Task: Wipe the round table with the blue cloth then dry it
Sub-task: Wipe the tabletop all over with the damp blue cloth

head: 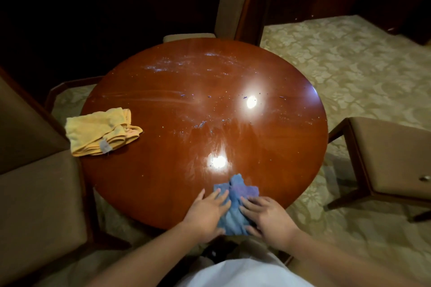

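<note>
Pressing down with fingers spread flat, the left hand (207, 213) and right hand (268, 216) are both resting on the crumpled blue cloth (235, 205), neither grip curling round it. The cloth is lying at the near edge of the round desk (163, 182), whose glossy top is showing streaks and specks. A yellow cloth (100, 130) is sitting at the desk's left edge, well apart.

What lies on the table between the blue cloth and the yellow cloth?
In the head view, only bare table lies between the blue cloth and the yellow cloth; no object rests there.
</note>
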Tool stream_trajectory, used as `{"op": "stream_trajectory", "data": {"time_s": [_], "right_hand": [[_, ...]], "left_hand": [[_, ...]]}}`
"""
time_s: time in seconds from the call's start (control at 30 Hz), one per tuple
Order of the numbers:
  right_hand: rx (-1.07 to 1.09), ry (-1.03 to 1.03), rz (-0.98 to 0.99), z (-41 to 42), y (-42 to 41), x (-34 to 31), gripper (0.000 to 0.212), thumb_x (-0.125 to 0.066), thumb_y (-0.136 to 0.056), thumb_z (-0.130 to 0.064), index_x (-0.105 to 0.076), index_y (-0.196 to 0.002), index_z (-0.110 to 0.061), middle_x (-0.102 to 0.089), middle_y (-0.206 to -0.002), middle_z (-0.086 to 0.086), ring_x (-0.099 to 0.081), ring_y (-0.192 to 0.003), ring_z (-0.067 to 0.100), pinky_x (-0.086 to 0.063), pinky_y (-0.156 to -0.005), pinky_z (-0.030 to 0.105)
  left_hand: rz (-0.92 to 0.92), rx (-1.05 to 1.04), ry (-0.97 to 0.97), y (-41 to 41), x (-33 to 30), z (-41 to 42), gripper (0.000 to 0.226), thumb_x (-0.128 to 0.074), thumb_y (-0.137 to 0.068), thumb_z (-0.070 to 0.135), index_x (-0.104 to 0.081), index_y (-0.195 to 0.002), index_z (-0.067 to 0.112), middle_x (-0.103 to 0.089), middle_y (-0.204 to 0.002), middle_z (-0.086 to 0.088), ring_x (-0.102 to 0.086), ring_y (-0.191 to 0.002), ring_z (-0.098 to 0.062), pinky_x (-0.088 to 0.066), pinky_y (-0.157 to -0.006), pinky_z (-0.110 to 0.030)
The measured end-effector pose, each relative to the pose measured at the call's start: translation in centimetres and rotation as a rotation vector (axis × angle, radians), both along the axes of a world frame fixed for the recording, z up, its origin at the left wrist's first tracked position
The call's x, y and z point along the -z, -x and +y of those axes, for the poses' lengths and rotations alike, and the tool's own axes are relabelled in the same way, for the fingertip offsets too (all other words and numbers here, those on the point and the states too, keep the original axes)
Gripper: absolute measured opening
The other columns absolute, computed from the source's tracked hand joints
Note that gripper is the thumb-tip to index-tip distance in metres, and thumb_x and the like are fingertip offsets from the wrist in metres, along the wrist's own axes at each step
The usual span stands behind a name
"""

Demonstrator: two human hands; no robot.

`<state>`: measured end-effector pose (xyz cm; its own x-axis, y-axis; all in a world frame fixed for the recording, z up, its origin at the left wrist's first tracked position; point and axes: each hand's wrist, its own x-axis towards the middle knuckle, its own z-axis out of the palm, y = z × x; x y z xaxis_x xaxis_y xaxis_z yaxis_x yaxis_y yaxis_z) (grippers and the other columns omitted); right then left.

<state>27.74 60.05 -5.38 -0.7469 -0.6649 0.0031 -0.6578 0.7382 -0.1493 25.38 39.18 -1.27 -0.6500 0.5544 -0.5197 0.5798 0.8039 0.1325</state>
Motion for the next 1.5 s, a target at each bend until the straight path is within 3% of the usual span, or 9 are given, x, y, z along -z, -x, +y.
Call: {"op": "stream_trajectory", "data": {"time_s": [0.17, 0.47, 0.6, 0.7, 0.97, 1.07, 1.27, 1.4, 1.5], "right_hand": [[0.093, -0.014, 0.055, -0.6, 4.3, -0.8, 0.030, -0.074, -0.061, -0.042, -0.072, -0.086, -0.026, -0.071, -0.101, -0.008, -0.066, -0.079, 0.016, -0.053, -0.072, 0.026], [0.103, -0.053, -0.032, 0.7, 1.3, -0.9, 0.037, -0.051, -0.070, -0.048, -0.074, -0.091, -0.028, -0.070, -0.105, -0.012, -0.065, -0.080, 0.010, -0.051, -0.069, 0.021], [0.136, -0.150, -0.001, -0.7, 5.7, -2.1, 0.027, -0.083, -0.042, -0.042, -0.066, -0.056, -0.027, -0.066, -0.071, -0.015, -0.062, -0.058, 0.012, -0.044, -0.050, 0.019], [0.146, -0.182, 0.020, -1.8, 6.0, -2.9, 0.025, -0.079, -0.040, -0.044, -0.062, -0.044, -0.025, -0.059, -0.055, -0.012, -0.056, -0.047, 0.010, -0.037, -0.042, 0.015], [0.039, -0.162, -0.078, -3.6, 4.8, -1.9, 0.049, -0.038, -0.077, -0.047, -0.070, -0.109, -0.027, -0.067, -0.119, -0.005, -0.065, -0.097, 0.014, -0.053, -0.075, 0.024], [0.084, -0.322, -0.166, -7.0, 8.2, -3.2, 0.057, -0.038, -0.096, -0.039, -0.031, -0.148, -0.017, -0.022, -0.158, 0.003, -0.029, -0.140, 0.020, -0.027, -0.110, 0.039], [-0.048, -0.277, -0.250, -8.9, 5.5, -2.5, 0.052, -0.037, -0.078, -0.046, -0.067, -0.116, -0.027, -0.065, -0.123, -0.002, -0.064, -0.095, 0.020, -0.052, -0.077, 0.030], [-0.036, -0.243, -0.240, -9.6, 10.2, -3.4, 0.043, -0.041, -0.093, -0.033, -0.048, -0.136, -0.032, -0.034, -0.152, -0.009, -0.037, -0.131, 0.023, -0.030, -0.103, 0.036], [0.042, -0.137, -0.343, -10.5, 11.5, -4.0, 0.038, -0.044, -0.095, -0.029, -0.057, -0.130, -0.030, -0.045, -0.145, -0.009, -0.043, -0.128, 0.021, -0.028, -0.106, 0.031]], "left_hand": [[-0.015, -0.092, -0.020, 3.2, -0.2, 1.1, 0.078, -0.053, -0.090, 0.048, -0.015, -0.153, 0.023, 0.001, -0.161, 0.001, -0.001, -0.147, -0.018, -0.003, -0.116, -0.051], [0.008, 0.009, 0.002, 1.3, 0.4, 0.5, 0.076, -0.053, -0.091, 0.047, -0.014, -0.152, 0.022, 0.003, -0.161, 0.000, 0.001, -0.147, -0.018, 0.003, -0.115, -0.053], [-0.019, -0.112, -0.015, 3.7, -0.3, 2.0, 0.078, -0.050, -0.092, 0.050, -0.010, -0.153, 0.024, 0.005, -0.160, 0.002, 0.003, -0.147, -0.017, 0.001, -0.114, -0.055], [-0.005, -0.089, 0.026, 3.6, -0.4, 1.6, 0.077, -0.049, -0.093, 0.049, -0.009, -0.153, 0.023, 0.004, -0.161, 0.001, 0.001, -0.147, -0.019, 0.000, -0.113, -0.058], [0.032, -0.156, 0.029, 3.0, 0.0, -3.8, 0.068, -0.041, -0.094, 0.052, -0.019, -0.151, 0.023, 0.000, -0.161, 0.001, -0.001, -0.147, -0.014, 0.005, -0.115, -0.051], [0.072, -0.228, 0.069, 6.4, -0.5, -4.9, 0.064, -0.039, -0.096, 0.048, -0.022, -0.151, 0.020, -0.003, -0.161, -0.002, -0.006, -0.147, -0.017, 0.000, -0.117, -0.047], [0.039, -0.241, -0.072, 3.9, 0.2, -9.1, 0.064, -0.050, -0.091, 0.034, -0.028, -0.149, 0.019, -0.007, -0.160, -0.002, -0.005, -0.147, -0.013, 0.001, -0.118, -0.033], [0.076, -0.349, -0.114, 5.7, -0.4, -10.1, 0.064, -0.054, -0.089, 0.030, -0.029, -0.147, 0.019, -0.015, -0.159, -0.001, -0.011, -0.146, -0.012, -0.001, -0.117, -0.026], [0.007, -0.487, -0.139, 6.7, -0.8, -9.5, 0.059, -0.055, -0.090, 0.024, -0.032, -0.144, 0.019, -0.024, -0.157, -0.003, -0.015, -0.146, -0.020, -0.009, -0.116, -0.028]]}}
